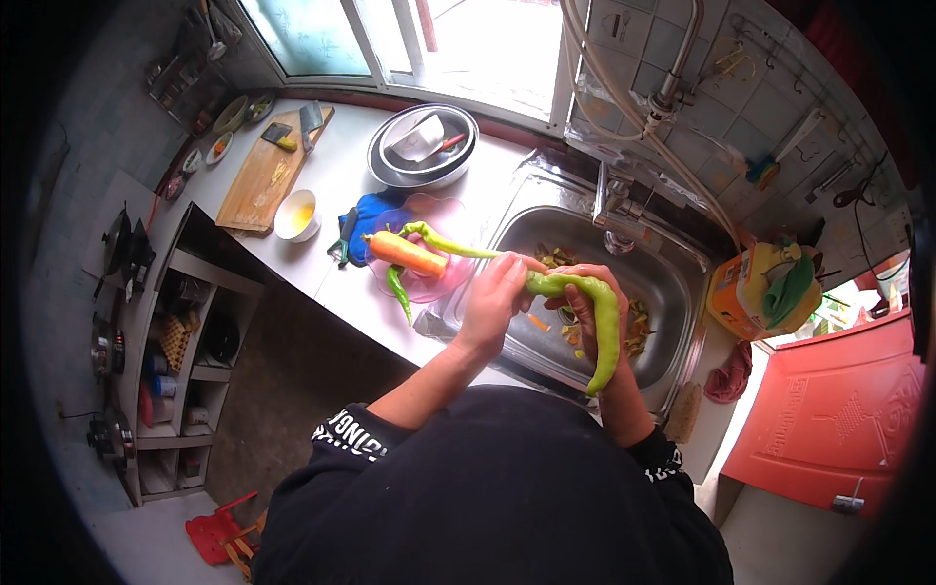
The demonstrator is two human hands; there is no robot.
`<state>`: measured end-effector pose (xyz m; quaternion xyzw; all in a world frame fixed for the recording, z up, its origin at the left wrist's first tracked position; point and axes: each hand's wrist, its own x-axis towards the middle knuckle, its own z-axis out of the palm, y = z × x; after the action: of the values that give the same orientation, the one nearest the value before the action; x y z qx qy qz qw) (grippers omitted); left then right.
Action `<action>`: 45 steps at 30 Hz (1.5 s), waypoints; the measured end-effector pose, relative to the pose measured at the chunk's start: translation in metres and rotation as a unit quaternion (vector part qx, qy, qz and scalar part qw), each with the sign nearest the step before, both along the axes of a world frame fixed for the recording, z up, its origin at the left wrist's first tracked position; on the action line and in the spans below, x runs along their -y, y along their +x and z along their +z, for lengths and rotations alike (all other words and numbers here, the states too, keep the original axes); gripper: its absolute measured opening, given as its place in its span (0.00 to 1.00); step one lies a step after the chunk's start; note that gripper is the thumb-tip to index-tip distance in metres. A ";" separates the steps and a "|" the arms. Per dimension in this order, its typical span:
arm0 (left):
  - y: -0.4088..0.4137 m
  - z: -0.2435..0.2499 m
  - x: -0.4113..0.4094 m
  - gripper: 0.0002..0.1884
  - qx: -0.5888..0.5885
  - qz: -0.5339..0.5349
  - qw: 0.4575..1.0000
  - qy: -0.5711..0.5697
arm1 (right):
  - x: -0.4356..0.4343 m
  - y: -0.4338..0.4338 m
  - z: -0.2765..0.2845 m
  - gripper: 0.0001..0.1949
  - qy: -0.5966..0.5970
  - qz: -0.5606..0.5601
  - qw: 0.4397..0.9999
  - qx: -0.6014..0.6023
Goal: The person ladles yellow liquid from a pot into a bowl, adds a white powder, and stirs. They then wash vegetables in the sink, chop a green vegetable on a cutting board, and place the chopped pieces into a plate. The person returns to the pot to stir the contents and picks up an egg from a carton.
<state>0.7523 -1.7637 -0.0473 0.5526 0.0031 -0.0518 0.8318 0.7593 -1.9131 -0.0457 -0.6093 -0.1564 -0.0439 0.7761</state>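
Over the left part of a steel sink (680, 322), a long green pepper (605, 329) is held between my two hands. My left hand (499, 296) grips it near its upper left end, its fingers partly hidden. My right hand (596, 296) is closed around the middle, and the pepper's tip hangs down over my wrist. Left of the sink, a pink translucent plate (457, 216) bears a peeled carrot (406, 254), another long green pepper (446, 245) that runs to my left hand, and a small green chilli (398, 292). Vegetable scraps (636, 325) lie in the sink.
A faucet (601, 197) reaches over the sink's back edge. Stacked metal basins (380, 172) stand by the window. A wooden cutting board (248, 183) with a cleaver (310, 121), a white bowl (296, 227) and a peeler (344, 238) are further left. A yellow jug (738, 289) stands right.
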 end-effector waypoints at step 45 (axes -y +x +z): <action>0.122 -0.127 0.127 0.26 0.014 -0.147 0.972 0.185 | 0.226 0.293 -0.225 0.22 -0.412 -0.094 0.885 -0.194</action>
<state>0.8744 -1.8906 -0.1739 0.6918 -0.0799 -0.1641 0.6987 1.0518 -2.1387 -0.2708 -0.8824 0.0508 0.0709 0.4624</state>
